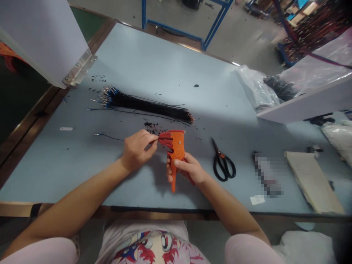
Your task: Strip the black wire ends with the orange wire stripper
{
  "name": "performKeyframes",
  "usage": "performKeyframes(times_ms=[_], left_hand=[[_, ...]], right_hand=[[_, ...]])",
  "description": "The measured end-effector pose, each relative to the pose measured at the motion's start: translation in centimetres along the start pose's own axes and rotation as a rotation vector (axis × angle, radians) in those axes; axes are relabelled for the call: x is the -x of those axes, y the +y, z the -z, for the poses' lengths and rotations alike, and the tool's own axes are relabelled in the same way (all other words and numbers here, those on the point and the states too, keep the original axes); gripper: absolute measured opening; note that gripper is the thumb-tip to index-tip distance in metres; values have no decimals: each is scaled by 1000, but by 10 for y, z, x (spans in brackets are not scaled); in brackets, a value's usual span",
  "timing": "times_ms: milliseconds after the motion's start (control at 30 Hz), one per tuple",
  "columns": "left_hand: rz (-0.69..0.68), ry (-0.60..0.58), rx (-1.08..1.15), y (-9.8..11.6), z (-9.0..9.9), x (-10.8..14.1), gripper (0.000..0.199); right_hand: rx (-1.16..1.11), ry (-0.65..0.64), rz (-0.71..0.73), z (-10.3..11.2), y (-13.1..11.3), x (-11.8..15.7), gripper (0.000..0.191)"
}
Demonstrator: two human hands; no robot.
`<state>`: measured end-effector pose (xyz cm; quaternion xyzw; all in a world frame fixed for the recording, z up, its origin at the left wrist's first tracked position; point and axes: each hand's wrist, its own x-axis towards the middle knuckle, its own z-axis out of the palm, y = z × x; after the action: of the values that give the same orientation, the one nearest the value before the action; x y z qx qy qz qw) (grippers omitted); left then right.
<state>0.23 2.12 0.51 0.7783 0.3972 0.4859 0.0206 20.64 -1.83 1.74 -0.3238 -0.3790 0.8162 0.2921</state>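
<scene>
My right hand (185, 168) is wrapped round the handles of an orange wire stripper (178, 148), whose red jaws point left. Between the fingertips of my left hand (139, 149) is a thin black wire (112, 138). Its near end reaches the stripper's jaws; whether they are clamped on it I cannot tell. The wire's other end, with a blue and silver terminal, lies out to the left on the table. Beyond my hands rests a thick bundle of black wires (145, 105), with blue-sleeved terminals at its left end and copper tips at its right. One loose wire (132, 112) lies along its near side.
Black scissors (223, 163) lie right of my right hand. Black insulation scraps (151, 127) are scattered behind the stripper. Farther right are a blurred-out object (268, 174), a cardboard piece (313, 181) and a white paper slip (257, 199). Upright panels (46, 36) stand at both sides.
</scene>
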Motion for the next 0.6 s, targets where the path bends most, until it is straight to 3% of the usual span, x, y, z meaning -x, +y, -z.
performKeyframes(times_ms=[600], left_hand=[[-15,-18,-16,4,5,-4,8]], right_hand=[[13,-18,26,-1,-3,2,23]])
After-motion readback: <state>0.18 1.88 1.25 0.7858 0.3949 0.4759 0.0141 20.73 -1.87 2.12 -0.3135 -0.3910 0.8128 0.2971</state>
